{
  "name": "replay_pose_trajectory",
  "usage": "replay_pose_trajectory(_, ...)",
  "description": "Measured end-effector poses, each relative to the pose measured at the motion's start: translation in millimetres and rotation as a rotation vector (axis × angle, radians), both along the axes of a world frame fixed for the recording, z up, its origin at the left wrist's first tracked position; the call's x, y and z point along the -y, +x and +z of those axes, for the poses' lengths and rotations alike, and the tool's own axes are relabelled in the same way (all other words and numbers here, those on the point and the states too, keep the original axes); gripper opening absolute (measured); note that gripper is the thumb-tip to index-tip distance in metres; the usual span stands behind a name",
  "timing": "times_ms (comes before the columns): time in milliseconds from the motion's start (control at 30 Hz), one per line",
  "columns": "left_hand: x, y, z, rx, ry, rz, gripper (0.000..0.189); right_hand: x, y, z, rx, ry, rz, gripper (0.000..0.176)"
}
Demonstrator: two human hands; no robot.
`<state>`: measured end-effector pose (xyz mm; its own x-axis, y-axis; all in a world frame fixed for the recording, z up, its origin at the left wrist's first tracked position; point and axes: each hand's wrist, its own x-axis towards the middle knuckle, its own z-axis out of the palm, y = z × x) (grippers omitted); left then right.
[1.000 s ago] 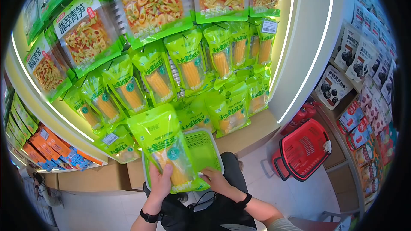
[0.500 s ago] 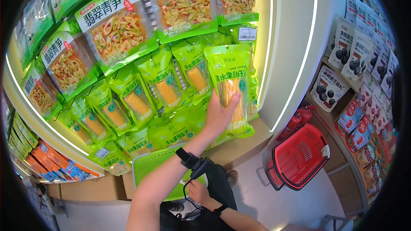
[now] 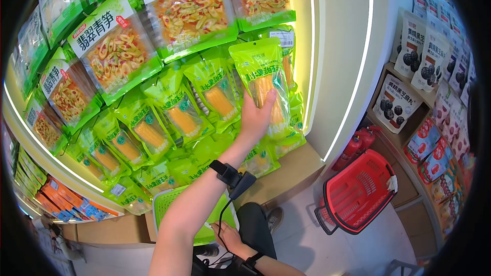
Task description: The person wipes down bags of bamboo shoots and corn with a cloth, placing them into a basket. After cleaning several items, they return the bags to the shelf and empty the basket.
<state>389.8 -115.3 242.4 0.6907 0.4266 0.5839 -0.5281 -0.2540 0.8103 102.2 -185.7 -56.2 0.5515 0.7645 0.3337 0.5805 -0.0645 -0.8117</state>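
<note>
My left hand (image 3: 257, 115) grips a green pouch of corn cobs (image 3: 265, 84) by its side, thumb across the clear front and the other fingers mostly hidden behind it. The pouch leans against the right end of a row of matching corn pouches (image 3: 179, 110) hanging on the rack. A strap with a small black device (image 3: 232, 178) circles my left wrist. Lower down, my right hand (image 3: 227, 236) is closed at the near edge of a green basket (image 3: 163, 202); its grip is partly hidden. My left forearm crosses in front of the basket.
Packs of sliced vegetables (image 3: 120, 48) hang above the corn. A wooden ledge (image 3: 284, 174) juts out below the rack. On the floor at right stands a red shopping basket (image 3: 358, 189), near red fire extinguishers (image 3: 353, 148) and a side shelf of pouches (image 3: 394, 103).
The view has shifted, so the shelf goods sit further left. The held corn pouch now tilts more, its top toward the rack. My right hand has moved slightly left and down in view.
</note>
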Motion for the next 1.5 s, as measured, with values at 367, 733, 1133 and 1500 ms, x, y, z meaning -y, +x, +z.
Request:
replay_pose_trajectory(367, 3.6, 5.5, 4.8, 0.013, -0.021, -0.044, 0.048, 1.2, 4.0, 8.9, 0.011, 0.083, -0.038, 0.024)
replay_pose_trajectory(733, -30.8, 35.5, 9.2, -0.324, 0.005, 0.249, 0.097, 4.6, 5.7, 20.9, 0.033, 0.058, -0.052, 0.021)
replay_pose_trajectory(1133, -90.1, 59.9, -42.9, -0.568, 0.149, 0.409, 0.075, 7.5, 8.9, 20.1, 0.093, 0.041, -0.016, 0.023)
replay_pose_trajectory(1500, -74.5, -197.6, -92.5, -0.916, 0.435, -0.328, 0.069, 1.0, 7.9, 19.2, 0.117, 0.093, -0.086, 0.021)
